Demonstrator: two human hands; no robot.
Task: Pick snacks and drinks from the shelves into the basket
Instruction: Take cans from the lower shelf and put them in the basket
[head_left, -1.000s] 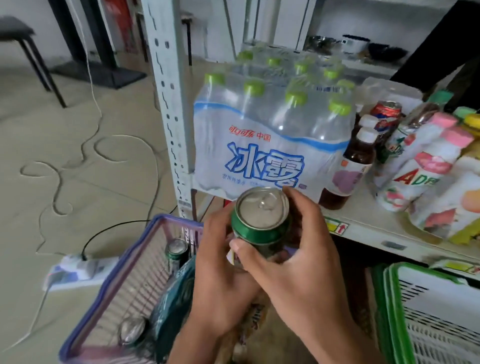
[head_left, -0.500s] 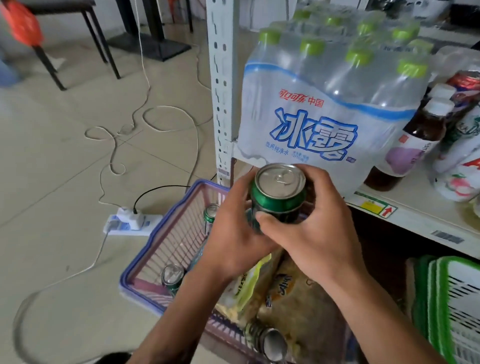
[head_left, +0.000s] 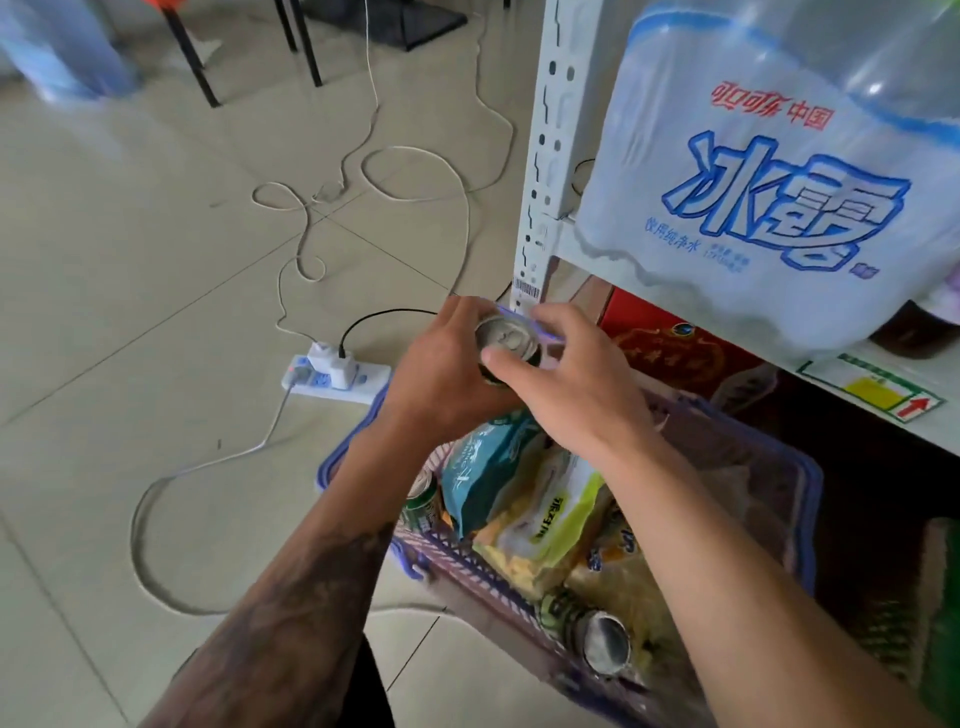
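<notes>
A green drink can (head_left: 506, 340) with a silver top is held upright over the far end of the purple basket (head_left: 808, 512). My left hand (head_left: 441, 369) grips its left side and my right hand (head_left: 566, 379) grips its right side, thumb across the near rim. Inside the basket lie a teal snack bag (head_left: 485, 470), a yellow-green snack bag (head_left: 550, 519), a green can (head_left: 423, 512) at the left wall and another can (head_left: 597, 636) lying on its side near the front.
A white shelf post (head_left: 550, 156) stands just behind the can. A shrink-wrapped pack of water bottles (head_left: 779, 182) overhangs the shelf edge above the basket. A red box (head_left: 670, 343) sits below the shelf. A power strip (head_left: 335, 376) and loose cables lie on the tiled floor to the left.
Both hands have carried the can downward and away from me, from in front of the water pack to low over the basket's far end. The view has tilted down.
</notes>
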